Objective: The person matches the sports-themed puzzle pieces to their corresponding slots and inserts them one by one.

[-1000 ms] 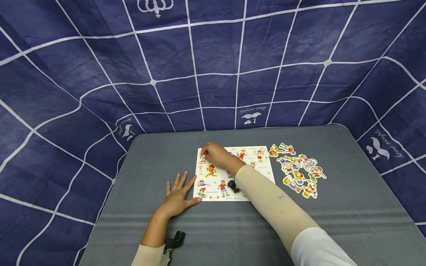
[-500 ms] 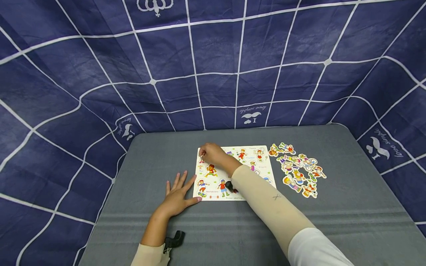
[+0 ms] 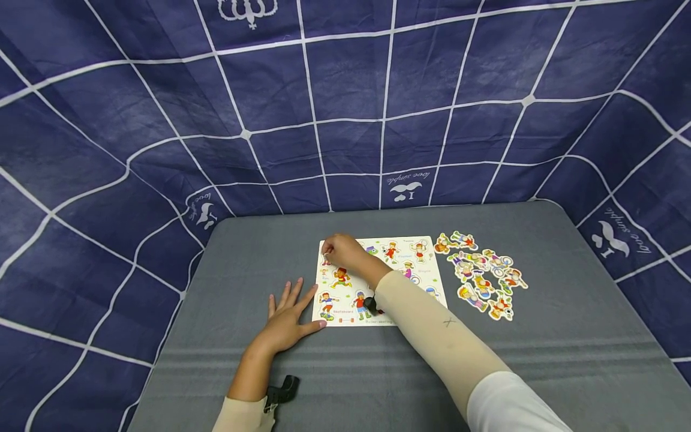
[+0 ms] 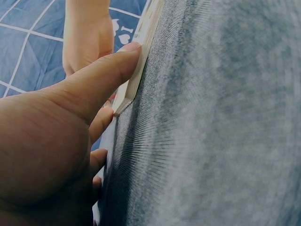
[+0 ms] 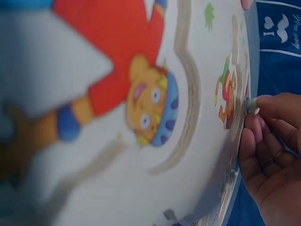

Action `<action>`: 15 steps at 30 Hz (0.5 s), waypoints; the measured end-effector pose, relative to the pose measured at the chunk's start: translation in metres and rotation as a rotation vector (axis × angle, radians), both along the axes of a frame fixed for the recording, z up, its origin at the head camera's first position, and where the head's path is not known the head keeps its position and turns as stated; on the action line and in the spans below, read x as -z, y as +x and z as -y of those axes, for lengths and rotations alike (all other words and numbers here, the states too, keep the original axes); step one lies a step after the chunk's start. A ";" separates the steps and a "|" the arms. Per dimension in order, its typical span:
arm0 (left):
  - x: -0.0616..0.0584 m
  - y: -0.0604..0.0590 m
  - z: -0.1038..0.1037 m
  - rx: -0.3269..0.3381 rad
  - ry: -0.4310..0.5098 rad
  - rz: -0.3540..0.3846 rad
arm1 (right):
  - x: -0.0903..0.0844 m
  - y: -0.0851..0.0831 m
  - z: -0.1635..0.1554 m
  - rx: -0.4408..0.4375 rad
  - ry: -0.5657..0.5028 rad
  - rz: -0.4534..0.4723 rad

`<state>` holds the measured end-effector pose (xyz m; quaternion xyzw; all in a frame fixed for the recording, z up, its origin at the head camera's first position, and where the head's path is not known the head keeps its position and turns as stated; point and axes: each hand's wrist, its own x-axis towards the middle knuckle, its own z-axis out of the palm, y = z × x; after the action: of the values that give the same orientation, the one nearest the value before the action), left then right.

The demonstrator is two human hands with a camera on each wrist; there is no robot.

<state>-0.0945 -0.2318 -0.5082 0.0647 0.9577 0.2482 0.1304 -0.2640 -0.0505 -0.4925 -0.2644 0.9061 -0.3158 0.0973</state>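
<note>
A white puzzle board (image 3: 396,259) printed with cartoon sports children lies on the grey table (image 3: 540,360). My right hand (image 3: 327,257) reaches across it to the far left corner. In the right wrist view its fingertips (image 5: 263,110) pinch the small grey knob (image 5: 250,104) of a puzzle piece near the board's edge (image 5: 235,136). My left hand (image 3: 302,309) lies flat on the table left of the board, fingers spread. Its thumb (image 4: 108,70) presses against the board's near left corner (image 4: 134,84).
Several loose cut-out figure pieces (image 3: 483,276) lie in a cluster on the table right of the board. A dark blue cloth with white lines (image 3: 345,108) hangs behind and around the table. The table's far edge (image 3: 378,210) is close behind the board.
My right hand and forearm have edged slightly left over the board's far left corner. The left hand has stayed where it was.
</note>
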 end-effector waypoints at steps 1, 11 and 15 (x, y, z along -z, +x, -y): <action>0.000 0.000 0.000 0.001 0.001 -0.001 | 0.000 0.001 0.000 0.006 -0.011 0.007; 0.000 -0.001 0.000 0.003 0.000 -0.007 | -0.006 0.007 -0.008 0.138 -0.312 0.193; 0.000 0.000 0.000 0.000 0.006 -0.001 | -0.006 0.010 -0.012 0.152 -0.371 0.179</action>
<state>-0.0944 -0.2318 -0.5084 0.0652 0.9571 0.2509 0.1296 -0.2541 -0.0385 -0.4865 -0.1796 0.8376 -0.5056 0.1028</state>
